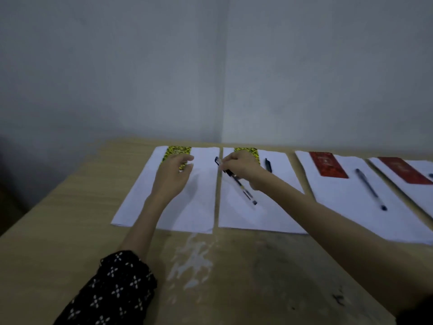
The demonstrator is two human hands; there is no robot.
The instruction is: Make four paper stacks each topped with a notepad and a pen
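No writing or brand can be read; the notepad covers are blurred. Four white paper stacks lie side by side on the wooden table (58, 207). The leftmost stack (140, 202) carries a yellow-patterned notepad (178, 151) at its 12 o'clock end, partly under the left hand (174, 172), whose fingers are loosely spread and flat, gripping nothing. The right hand (241, 166) pinches a clear pen (236, 182) with a dark cap between thumb and fingertips, slanted over the second stack (246, 216). A second yellow notepad (246, 150) and a dark pen (268, 165) lie at that hand's 3 o'clock. Two red notepads (328, 167) (403, 170) sit rightward, one beside a pen (370, 188).
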